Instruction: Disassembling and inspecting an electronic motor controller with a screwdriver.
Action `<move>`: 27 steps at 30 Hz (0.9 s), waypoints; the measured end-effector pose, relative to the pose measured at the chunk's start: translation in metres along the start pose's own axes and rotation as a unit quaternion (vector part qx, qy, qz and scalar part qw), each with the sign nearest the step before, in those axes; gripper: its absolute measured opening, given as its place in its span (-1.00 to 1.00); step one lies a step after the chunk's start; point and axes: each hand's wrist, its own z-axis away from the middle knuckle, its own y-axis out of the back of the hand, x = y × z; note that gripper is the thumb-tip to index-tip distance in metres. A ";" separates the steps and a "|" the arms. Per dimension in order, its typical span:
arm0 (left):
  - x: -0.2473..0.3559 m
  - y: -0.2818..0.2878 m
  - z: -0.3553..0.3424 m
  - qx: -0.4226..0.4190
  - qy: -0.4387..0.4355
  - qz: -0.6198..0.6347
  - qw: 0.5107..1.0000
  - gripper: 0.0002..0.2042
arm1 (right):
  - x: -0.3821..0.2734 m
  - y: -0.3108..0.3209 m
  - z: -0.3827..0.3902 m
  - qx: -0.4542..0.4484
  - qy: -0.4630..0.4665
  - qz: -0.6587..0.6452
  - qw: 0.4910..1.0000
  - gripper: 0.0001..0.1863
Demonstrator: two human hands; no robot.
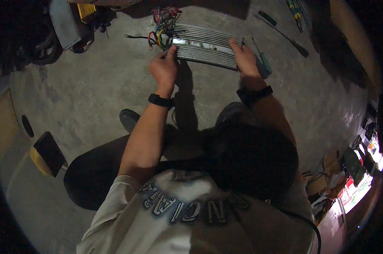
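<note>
A silver, finned motor controller is held level across both my hands at the far middle, above the concrete floor. From its left end comes a bundle of coloured wires, with thicker red, yellow, green and black cables among them. My left hand grips the near left corner, its thumb on the case. At the right end, my right hand clasps the case with fingers partly hidden. Close to that hand, a screwdriver with a greenish handle lies on the floor.
A long dark screwdriver and a short dark handle lie far right, with yellow-green pliers beyond. Far left stands a grey panel beside dark parts. My shoes are planted below the controller. Assorted clutter sits at lower right.
</note>
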 end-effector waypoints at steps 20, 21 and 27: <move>0.012 0.021 0.008 -0.086 0.174 0.272 0.943 -0.60 | -0.075 0.070 0.051 -0.129 0.099 -0.225 0.961 -0.11; 0.018 0.026 0.010 -0.112 0.206 0.329 0.915 -0.62 | -0.086 0.070 0.058 -0.138 0.142 -0.183 0.963 -0.14; 0.024 0.037 0.018 -0.113 0.234 0.338 0.905 -0.70 | -0.098 0.067 0.054 -0.124 0.240 -0.043 0.962 -0.14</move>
